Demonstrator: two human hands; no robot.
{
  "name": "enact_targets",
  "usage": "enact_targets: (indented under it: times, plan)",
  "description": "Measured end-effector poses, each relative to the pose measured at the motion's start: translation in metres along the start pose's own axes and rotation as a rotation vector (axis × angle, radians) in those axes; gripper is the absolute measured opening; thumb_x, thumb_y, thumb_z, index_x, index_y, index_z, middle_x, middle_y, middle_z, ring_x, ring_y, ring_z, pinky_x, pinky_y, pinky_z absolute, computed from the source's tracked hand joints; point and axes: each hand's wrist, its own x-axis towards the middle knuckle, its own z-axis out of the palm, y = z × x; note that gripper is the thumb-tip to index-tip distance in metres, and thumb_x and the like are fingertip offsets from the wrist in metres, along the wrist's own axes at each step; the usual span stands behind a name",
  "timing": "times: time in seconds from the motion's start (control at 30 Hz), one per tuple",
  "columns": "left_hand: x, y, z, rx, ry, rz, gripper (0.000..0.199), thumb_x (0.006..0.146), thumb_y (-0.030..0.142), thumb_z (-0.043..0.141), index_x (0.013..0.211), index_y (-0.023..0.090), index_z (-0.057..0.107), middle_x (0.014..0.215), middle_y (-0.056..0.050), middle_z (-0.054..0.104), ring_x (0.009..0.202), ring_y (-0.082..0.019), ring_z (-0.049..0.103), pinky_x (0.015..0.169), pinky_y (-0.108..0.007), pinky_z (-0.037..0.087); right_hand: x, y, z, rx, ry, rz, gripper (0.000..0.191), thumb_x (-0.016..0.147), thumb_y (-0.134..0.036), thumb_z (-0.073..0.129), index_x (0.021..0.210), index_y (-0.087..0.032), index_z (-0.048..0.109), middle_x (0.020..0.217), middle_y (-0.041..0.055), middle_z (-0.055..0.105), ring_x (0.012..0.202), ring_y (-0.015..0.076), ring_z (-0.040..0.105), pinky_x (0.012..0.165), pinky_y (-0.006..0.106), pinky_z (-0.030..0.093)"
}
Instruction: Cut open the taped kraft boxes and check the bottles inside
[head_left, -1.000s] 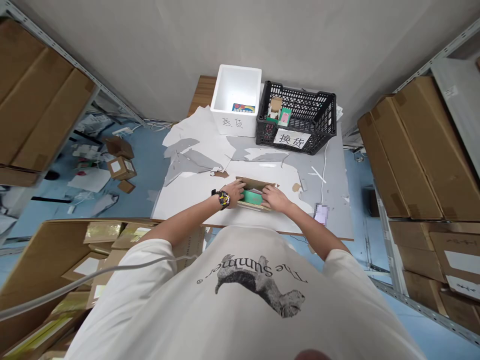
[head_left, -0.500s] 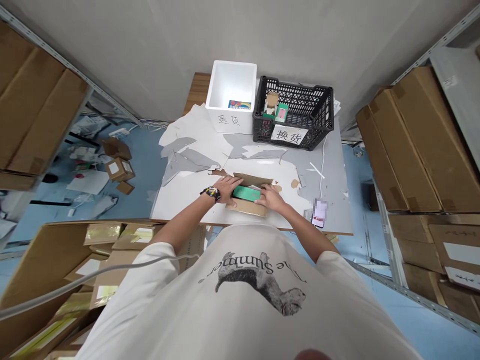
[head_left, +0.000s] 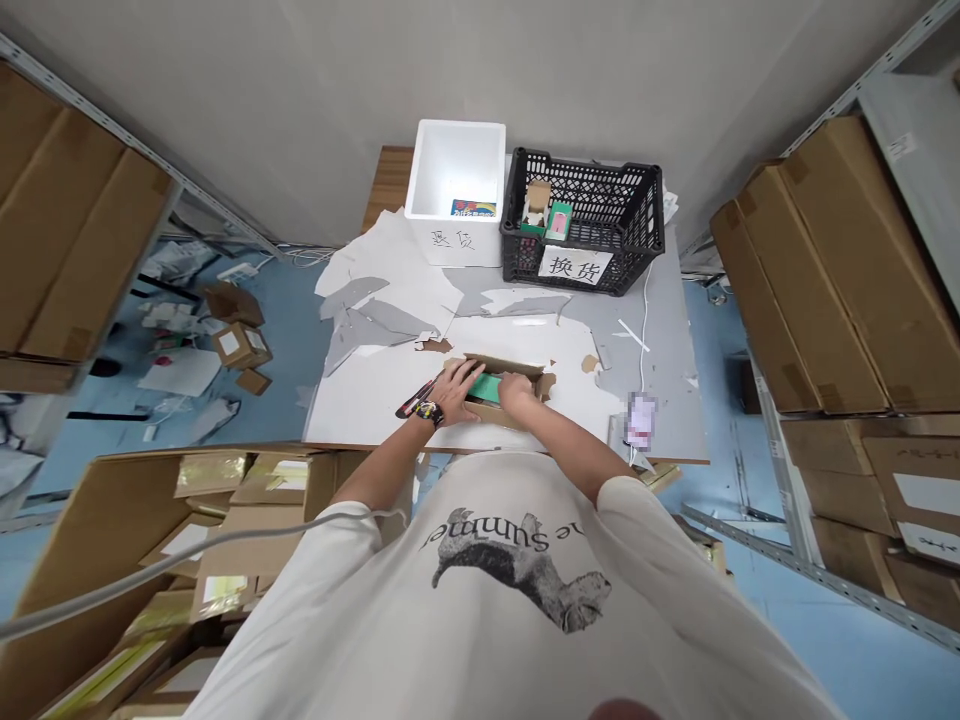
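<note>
My left hand (head_left: 456, 392), with a multicoloured watch (head_left: 428, 412) on its wrist, lies on the left end of an open cardboard box (head_left: 504, 365). My right hand (head_left: 517, 391) reaches over the box's middle. A green packet (head_left: 486, 383) sits in the box between my hands, partly covered by them. Beside my left wrist lies a slim dark striped tool (head_left: 414, 399), too small to name. Most of the box's near side is hidden by my hands and forearms.
The box stands on a white sheet (head_left: 367, 420) among torn white and grey sheets. Behind it are a white foam box (head_left: 454, 170) and a black plastic crate (head_left: 581, 220). A pixelated object (head_left: 640, 420) lies to the right, with a white cable. Cardboard cartons fill shelves on both sides.
My right hand has moved over the box and now covers part of the green packet. The dark tool now shows beside my left wrist. The whole view has shifted slightly.
</note>
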Motion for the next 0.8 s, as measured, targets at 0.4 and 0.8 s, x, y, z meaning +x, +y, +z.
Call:
enact_targets:
  times: [0.4, 0.8]
  plan:
    - [0.006, 0.0, 0.017, -0.075, 0.124, -0.058, 0.14, 0.055, 0.051, 0.112, 0.176, 0.022, 0.046, 0.191, -0.022, 0.021, 0.162, -0.055, 0.039, 0.131, -0.07, 0.041, -0.008, -0.005, -0.011, -0.413, 0.079, 0.066, 0.039, 0.096, -0.022, 0.084, 0.133, -0.013, 0.074, 0.145, 0.0355, 0.072, 0.153, 0.0525, 0.06, 0.123, 0.093, 0.03]
    - [-0.002, -0.001, 0.03, -0.158, 0.255, -0.086, 0.064, 0.059, 0.043, 0.112, 0.107, 0.023, 0.074, 0.191, -0.016, 0.027, 0.159, -0.053, 0.044, 0.128, -0.071, 0.046, -0.046, -0.044, -0.055, -0.97, -0.115, -0.093, 0.086, 0.088, -0.015, 0.08, 0.166, -0.015, 0.044, 0.153, 0.0274, 0.065, 0.14, 0.0403, 0.064, 0.113, 0.052, 0.054]
